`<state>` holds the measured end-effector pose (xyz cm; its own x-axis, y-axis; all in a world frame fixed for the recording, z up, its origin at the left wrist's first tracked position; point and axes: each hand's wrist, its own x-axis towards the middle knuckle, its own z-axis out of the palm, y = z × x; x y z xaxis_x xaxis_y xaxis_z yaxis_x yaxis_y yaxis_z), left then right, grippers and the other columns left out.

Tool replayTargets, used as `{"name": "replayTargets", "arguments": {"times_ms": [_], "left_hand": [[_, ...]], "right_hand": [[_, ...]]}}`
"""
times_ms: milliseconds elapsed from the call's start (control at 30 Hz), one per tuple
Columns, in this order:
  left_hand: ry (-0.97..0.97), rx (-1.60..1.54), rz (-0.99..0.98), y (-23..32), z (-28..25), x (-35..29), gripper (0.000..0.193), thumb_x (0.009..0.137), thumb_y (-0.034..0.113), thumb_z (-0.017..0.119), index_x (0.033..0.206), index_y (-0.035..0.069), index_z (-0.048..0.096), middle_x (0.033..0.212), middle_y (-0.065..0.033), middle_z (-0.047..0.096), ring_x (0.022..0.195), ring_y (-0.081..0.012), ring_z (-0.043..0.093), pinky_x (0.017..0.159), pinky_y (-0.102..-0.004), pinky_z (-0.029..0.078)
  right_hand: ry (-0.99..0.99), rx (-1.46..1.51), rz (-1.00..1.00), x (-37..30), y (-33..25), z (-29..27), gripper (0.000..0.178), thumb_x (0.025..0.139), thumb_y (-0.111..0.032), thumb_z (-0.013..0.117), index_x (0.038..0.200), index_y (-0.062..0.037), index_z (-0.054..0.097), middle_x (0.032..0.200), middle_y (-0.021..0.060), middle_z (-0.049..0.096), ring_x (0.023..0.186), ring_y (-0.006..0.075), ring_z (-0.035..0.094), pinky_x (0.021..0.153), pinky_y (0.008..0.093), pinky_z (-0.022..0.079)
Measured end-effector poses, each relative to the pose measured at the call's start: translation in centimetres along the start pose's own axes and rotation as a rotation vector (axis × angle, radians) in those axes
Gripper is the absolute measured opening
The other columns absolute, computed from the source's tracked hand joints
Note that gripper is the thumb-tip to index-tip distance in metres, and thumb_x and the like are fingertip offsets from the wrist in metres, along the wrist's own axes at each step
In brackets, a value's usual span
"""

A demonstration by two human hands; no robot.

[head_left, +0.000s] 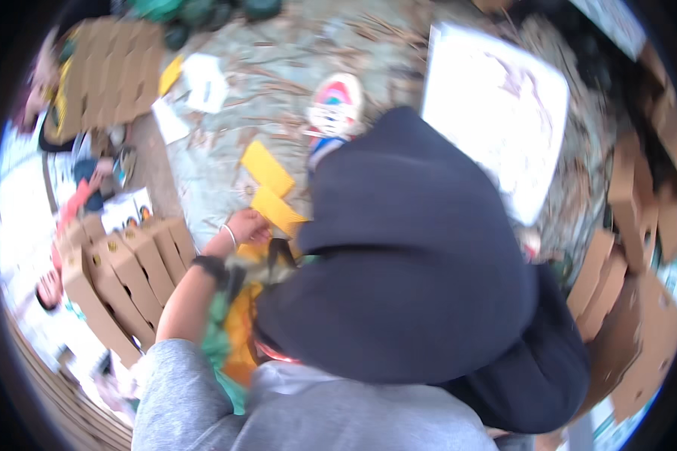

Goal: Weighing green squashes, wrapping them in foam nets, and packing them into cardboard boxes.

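My left hand [246, 227] reaches forward from a grey sleeve, with a dark wristband and a thin bracelet on the wrist. Its fingers are closed on a flat yellow card [278, 210]. A second yellow card [265, 167] lies just beyond it on the littered ground. A large dark blue cloth shape [414, 263], like a hood, fills the middle of the view. It hides everything to the right of the hand. My right hand is not visible.
Folded brown cardboard boxes [128, 270] stand in a row at the left. A flat cardboard sheet [113, 71] lies at the top left, a white board [496, 113] at the upper right, and more cardboard pieces [639, 301] at the right. A round colourful object [337, 105] and white papers [203, 83] lie ahead.
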<state>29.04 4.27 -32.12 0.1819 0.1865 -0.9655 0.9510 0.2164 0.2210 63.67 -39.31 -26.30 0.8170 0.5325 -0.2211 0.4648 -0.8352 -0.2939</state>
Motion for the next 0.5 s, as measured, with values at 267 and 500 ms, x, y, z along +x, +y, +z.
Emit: {"name": "replayTargets", "arguments": {"times_ms": [267,500], "left_hand": [[0.376,0.204,0.134,-10.6,5.5,-2.4,0.036,0.08,0.031,0.067,0.094,-0.002,0.063,0.083,-0.0158,0.067,0.079,-0.0282,0.067,0.07,-0.0388,0.054],[0.681,0.395,0.351,-10.2,10.4,1.8,0.042,0.081,0.028,0.07,0.111,0.003,0.057,0.086,-0.0129,0.066,0.077,-0.0261,0.065,0.071,-0.0369,0.051]], "right_hand": [[-0.009,-0.023,0.032,-9.3,2.1,-1.5,0.031,0.072,-0.019,0.07,0.095,-0.0024,0.057,0.095,0.0148,0.058,0.085,0.0357,0.058,0.072,0.0432,0.05],[0.014,-0.041,0.019,-12.7,4.3,-2.2,0.033,0.07,-0.018,0.071,0.095,-0.0029,0.056,0.095,0.0148,0.057,0.086,0.0359,0.058,0.072,0.0437,0.05]]}}
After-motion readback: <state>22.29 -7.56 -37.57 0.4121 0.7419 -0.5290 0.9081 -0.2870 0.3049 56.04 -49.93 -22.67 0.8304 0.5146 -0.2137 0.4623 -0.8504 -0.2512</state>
